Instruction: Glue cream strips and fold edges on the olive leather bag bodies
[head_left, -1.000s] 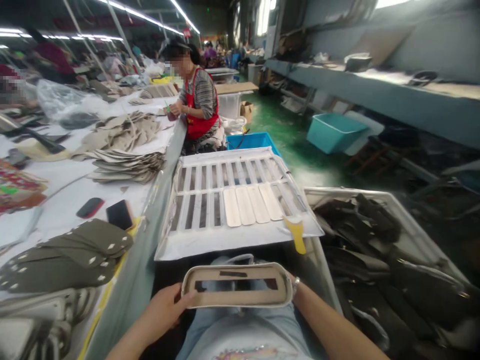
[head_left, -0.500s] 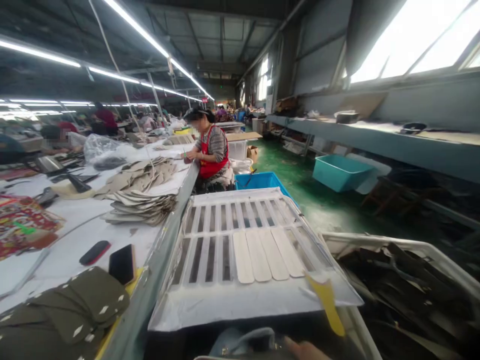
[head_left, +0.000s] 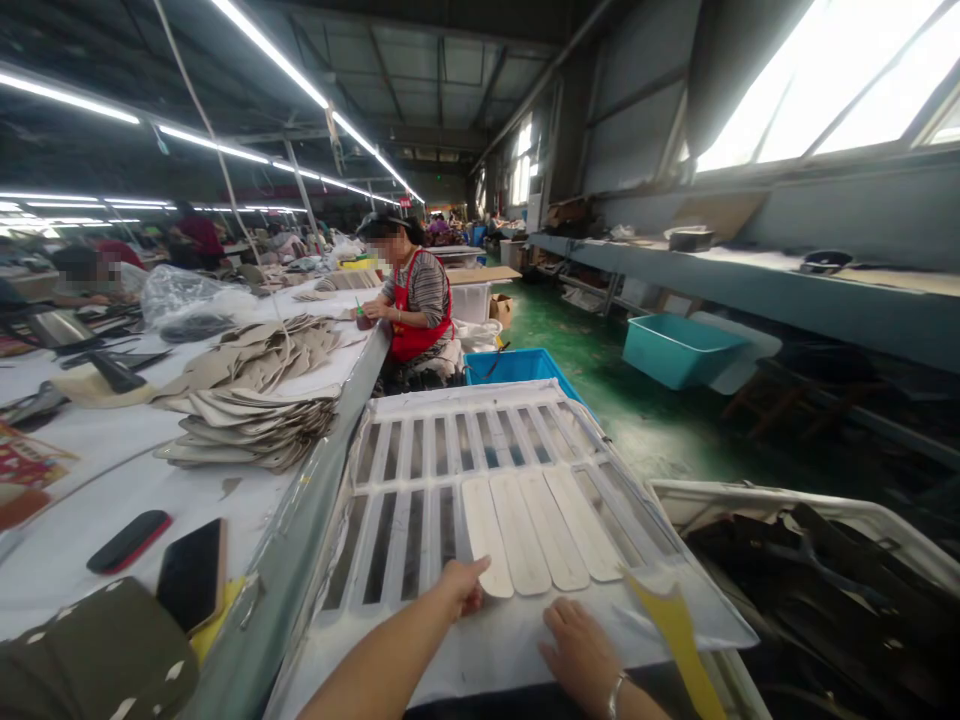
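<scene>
Several pale, round-ended strips [head_left: 529, 530] lie side by side on a white slotted board [head_left: 502, 655]. My left hand [head_left: 465, 590] is at the lower end of the leftmost strip, thumb against its edge and fingers curled; it appears to pinch that strip, though the fingertips are partly hidden. To its right, my right hand [head_left: 579, 645] rests on the board's front border, fingers slightly spread and nothing visible in them. A yellow piece [head_left: 675, 625], shaped like a flat tool, sticks out over the board's front right edge.
On the left table are a phone [head_left: 192, 575], a dark oblong case [head_left: 129, 541], green cut pieces [head_left: 97, 650] and stacked grey-beige pieces [head_left: 251, 425]. A co-worker [head_left: 420, 300] sits ahead. A blue bin [head_left: 517, 368] stands beyond the board; a white-rimmed bin [head_left: 810, 495] holds dark material.
Both my hands have come up from the bottom edge onto the board, the left one reaching the leftmost strip. The grey-blue item low in the frame has gone from view.
</scene>
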